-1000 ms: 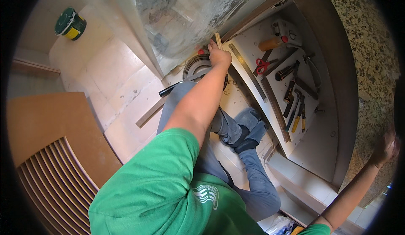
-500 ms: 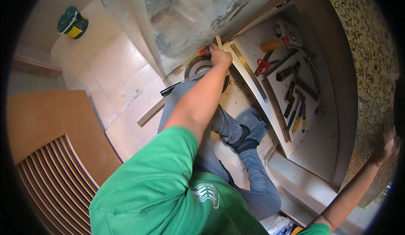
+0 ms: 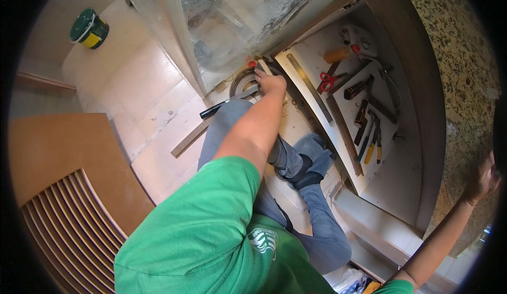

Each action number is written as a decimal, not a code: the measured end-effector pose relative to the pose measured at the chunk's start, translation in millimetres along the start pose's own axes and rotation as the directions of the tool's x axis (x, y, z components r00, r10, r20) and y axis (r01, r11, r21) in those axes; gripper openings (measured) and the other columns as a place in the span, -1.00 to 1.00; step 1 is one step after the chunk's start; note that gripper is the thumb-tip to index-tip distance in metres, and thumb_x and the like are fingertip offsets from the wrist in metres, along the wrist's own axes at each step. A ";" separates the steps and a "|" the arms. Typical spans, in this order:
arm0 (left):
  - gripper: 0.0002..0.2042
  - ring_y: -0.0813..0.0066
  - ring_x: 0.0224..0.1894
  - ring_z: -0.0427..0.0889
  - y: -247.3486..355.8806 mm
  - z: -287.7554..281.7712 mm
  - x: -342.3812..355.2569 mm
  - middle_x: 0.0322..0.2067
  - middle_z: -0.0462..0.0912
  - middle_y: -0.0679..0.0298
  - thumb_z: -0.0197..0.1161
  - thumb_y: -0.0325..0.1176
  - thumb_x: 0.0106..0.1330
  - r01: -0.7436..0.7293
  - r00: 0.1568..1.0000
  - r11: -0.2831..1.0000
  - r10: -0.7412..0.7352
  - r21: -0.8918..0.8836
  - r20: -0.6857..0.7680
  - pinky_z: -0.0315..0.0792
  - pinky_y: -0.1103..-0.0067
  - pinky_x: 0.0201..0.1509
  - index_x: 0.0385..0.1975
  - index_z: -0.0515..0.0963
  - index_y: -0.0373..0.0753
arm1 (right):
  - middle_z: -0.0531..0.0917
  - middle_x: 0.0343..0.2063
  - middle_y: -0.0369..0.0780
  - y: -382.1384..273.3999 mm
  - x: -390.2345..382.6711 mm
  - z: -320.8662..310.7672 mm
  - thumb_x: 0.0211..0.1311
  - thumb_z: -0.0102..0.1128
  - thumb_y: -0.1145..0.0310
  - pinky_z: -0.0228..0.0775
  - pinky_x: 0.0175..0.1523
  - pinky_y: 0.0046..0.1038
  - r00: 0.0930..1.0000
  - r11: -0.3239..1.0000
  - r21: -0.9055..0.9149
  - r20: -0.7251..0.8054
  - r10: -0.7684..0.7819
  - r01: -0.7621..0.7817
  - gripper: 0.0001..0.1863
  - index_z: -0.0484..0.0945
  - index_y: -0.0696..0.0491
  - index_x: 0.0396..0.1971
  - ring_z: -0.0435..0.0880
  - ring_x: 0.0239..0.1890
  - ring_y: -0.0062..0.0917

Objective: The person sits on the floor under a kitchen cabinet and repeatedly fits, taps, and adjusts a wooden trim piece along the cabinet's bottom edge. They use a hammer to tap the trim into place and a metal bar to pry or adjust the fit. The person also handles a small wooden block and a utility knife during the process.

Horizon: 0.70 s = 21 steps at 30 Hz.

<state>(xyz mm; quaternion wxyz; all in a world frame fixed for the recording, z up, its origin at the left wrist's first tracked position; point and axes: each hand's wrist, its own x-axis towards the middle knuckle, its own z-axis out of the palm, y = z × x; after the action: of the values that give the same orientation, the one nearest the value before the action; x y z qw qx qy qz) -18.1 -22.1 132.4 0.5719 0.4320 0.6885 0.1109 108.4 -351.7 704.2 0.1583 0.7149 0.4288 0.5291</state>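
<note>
My left hand (image 3: 271, 83) grips a pale wooden strip (image 3: 264, 66) beside a coiled dark band (image 3: 241, 80) on the floor. A long blade-like bar with a black end (image 3: 211, 111) lies under my forearm, near a loose batten (image 3: 187, 141). My right hand (image 3: 483, 178) is curled at the edge of the granite countertop (image 3: 459, 83); what its fingers grip is hidden. The open cabinet (image 3: 393, 183) holds red scissors (image 3: 327, 82), yellow-handled cutters (image 3: 377, 146), orange-black tools (image 3: 362, 112), an orange cylinder (image 3: 335, 55) and dark strips.
A green bucket (image 3: 88, 30) stands at upper left. A tan louvred panel (image 3: 63, 135) lies at lower left. A cloudy pane (image 3: 222, 9) stands behind my left hand. My bent legs (image 3: 322, 230) and feet occupy the floor beside the cabinet.
My left hand has shifted slightly left and down with the wooden strip, away from the cabinet's edge. My right hand has risen a little at the counter.
</note>
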 end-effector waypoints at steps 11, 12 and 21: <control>-0.30 -0.14 0.44 0.22 13.4 10.2 1.9 0.42 0.17 -0.21 -0.18 0.11 0.55 -0.279 0.960 0.916 0.276 -0.290 -0.053 0.17 0.20 0.48 0.51 0.08 -0.29 | 0.73 0.03 -0.26 -8.8 6.3 -1.6 0.49 0.15 0.32 0.53 -0.01 -0.69 1.000 1.000 -0.008 0.010 -0.002 0.002 -0.64 0.60 0.12 0.17 0.74 -0.07 -0.66; -0.31 -0.14 0.42 0.25 14.7 10.7 3.4 0.41 0.20 -0.20 -0.20 0.11 0.56 -0.337 0.941 0.905 0.331 -0.261 -0.069 0.18 0.19 0.47 0.50 0.09 -0.28 | 0.74 0.03 -0.26 -9.1 6.5 -1.5 0.49 0.15 0.32 0.53 -0.01 -0.69 1.000 1.000 -0.009 0.011 -0.002 0.002 -0.64 0.60 0.12 0.17 0.74 -0.07 -0.66; -0.36 -0.13 0.30 0.38 37.1 -10.8 -28.6 0.29 0.33 -0.14 -0.14 0.07 0.57 -0.541 0.841 0.814 0.527 -0.212 -0.125 0.27 0.26 0.39 0.46 0.23 -0.29 | 0.75 0.01 -0.27 -11.1 7.5 0.2 0.48 0.16 0.31 0.55 -0.04 -0.71 1.000 1.000 -0.016 0.008 -0.003 0.003 -0.65 0.62 0.10 0.16 0.75 -0.09 -0.68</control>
<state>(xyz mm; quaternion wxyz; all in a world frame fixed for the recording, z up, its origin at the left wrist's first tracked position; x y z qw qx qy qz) -11.1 -16.7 179.6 0.5442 0.5322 0.5382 0.3619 104.2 -339.3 701.3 0.1668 0.7150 0.4250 0.5295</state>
